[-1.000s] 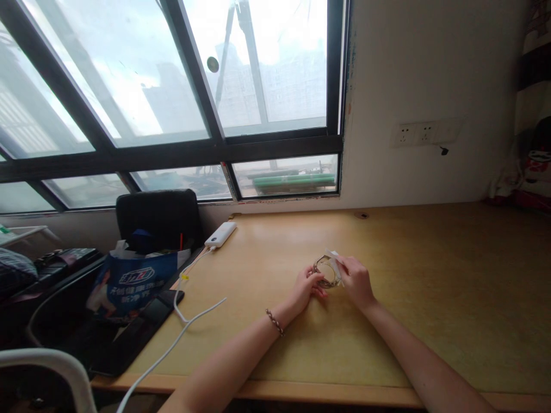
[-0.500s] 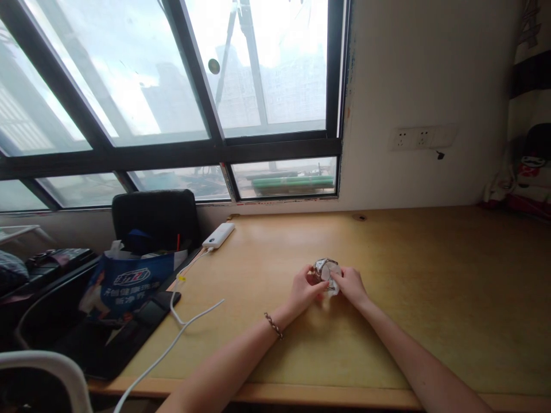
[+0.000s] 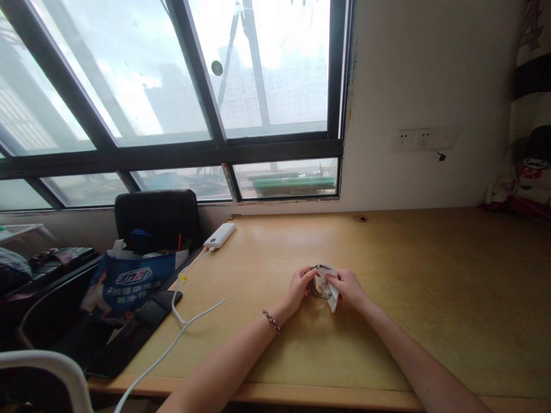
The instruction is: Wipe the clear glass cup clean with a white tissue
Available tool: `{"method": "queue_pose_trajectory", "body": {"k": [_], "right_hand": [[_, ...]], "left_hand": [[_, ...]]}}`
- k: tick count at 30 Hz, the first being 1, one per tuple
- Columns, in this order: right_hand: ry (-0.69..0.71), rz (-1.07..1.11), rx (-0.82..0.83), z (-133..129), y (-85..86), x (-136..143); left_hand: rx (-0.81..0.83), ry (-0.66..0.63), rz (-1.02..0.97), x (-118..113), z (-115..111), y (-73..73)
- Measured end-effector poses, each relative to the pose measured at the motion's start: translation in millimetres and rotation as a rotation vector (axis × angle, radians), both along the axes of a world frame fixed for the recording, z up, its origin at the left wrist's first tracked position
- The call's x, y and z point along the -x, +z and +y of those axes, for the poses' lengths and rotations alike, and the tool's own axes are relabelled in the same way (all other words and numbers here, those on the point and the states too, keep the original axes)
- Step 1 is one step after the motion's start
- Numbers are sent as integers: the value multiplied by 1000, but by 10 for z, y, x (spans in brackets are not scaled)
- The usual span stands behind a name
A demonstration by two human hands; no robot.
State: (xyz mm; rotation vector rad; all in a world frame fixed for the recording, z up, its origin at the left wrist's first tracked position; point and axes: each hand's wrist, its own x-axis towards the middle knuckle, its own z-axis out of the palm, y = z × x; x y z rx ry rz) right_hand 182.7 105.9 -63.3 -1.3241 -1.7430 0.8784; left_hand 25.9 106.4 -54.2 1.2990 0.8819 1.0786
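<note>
Over the middle of the wooden desk (image 3: 267, 344), my left hand (image 3: 300, 289) is closed on the side of a small round, shiny, glass-like vessel (image 3: 317, 291). Its exact kind is hard to make out. My right hand (image 3: 348, 288) pinches a white tissue (image 3: 333, 298), which lies over the right side and partly inside the vessel, with one corner hanging down toward me. The hands face each other, thumbs toward the opening. Part of the vessel is hidden by fingers and tissue. A braided bracelet (image 3: 272, 322) is on my left wrist.
A white power bank (image 3: 219, 235) with a white cable (image 3: 172, 344) lies along the desk's left edge. Left of the desk, a black chair (image 3: 157, 218) bears a blue bag (image 3: 124, 287). A window and a wall with sockets (image 3: 417, 139) stand behind.
The tissue was bunched in the vessel's opening; now it spreads out with a corner sticking down on the right. The vessel has tilted or turned a little in my left hand.
</note>
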Motion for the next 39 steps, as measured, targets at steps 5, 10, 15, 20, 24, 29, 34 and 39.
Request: {"method": "queue_pose_trajectory", "body": {"k": [5,10,15,20,24,29,34,39], "right_hand": [[-165,64,-5,-24,-14,8],[-224,223,100,-30,-46,10],[-207,227,73,-44,-43,34],[-222,321,114,-48,4,44],[-274,426,90,-1,8,26],[-219,632,156,55,-34,18],[-87,654,139,60,-87,60],[-31,549,144,50,-100,52]], "left_hand": [[-40,-105,12,-18,15,-26],[-106,-169,40,-76,-14,-42],[-25,-140,18,-60,-1,-3],[126,-111,-146,-14,55,-18],[197,-85,-261,10,104,-42],[259,-50,-327,20,148,-50],[255,-64,-297,16,149,-58],[153,-157,-181,8,99,-15]]}}
